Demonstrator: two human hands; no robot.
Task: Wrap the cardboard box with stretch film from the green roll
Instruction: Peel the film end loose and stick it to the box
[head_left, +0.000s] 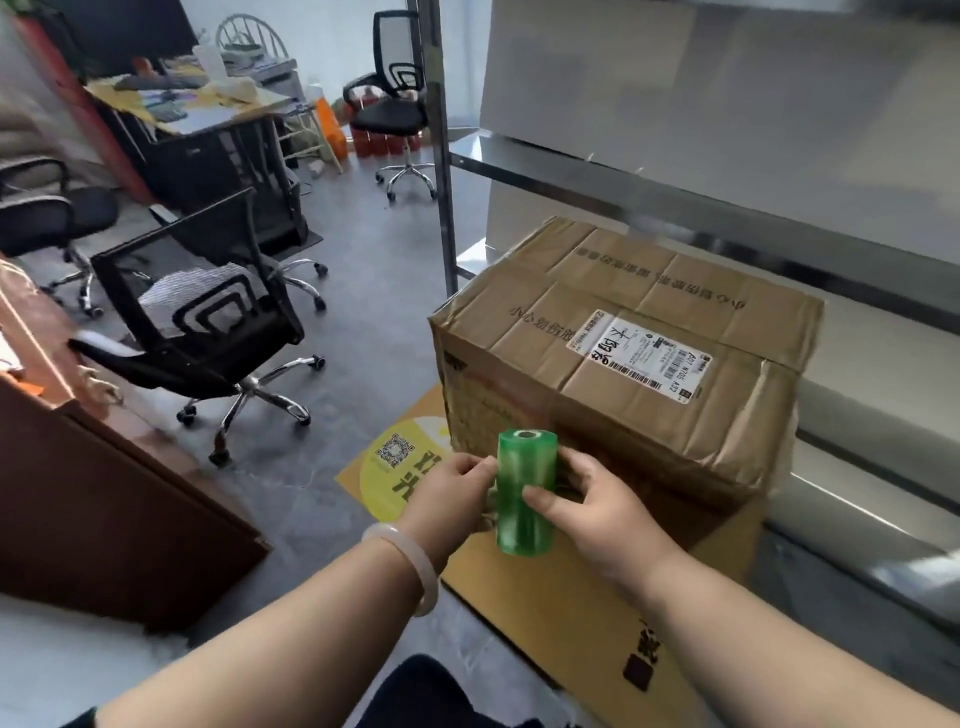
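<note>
A brown cardboard box (623, 364) with a white shipping label on top stands on a flattened yellow carton (571, 613) on the floor. In front of its near left corner I hold the green roll of stretch film (524, 493) upright. My right hand (597, 509) grips the roll from the right, thumb across its front. My left hand (457, 493), with a pale bangle on the wrist, pinches at the roll's left edge, where the film end seems to lie. No film is visible on the box.
A black office chair (208, 322) stands on the grey floor to the left. A brown wooden desk (104, 493) fills the near left. A metal shelf frame (441, 156) and steel shelves rise behind the box. More chairs and a cluttered desk stand far back.
</note>
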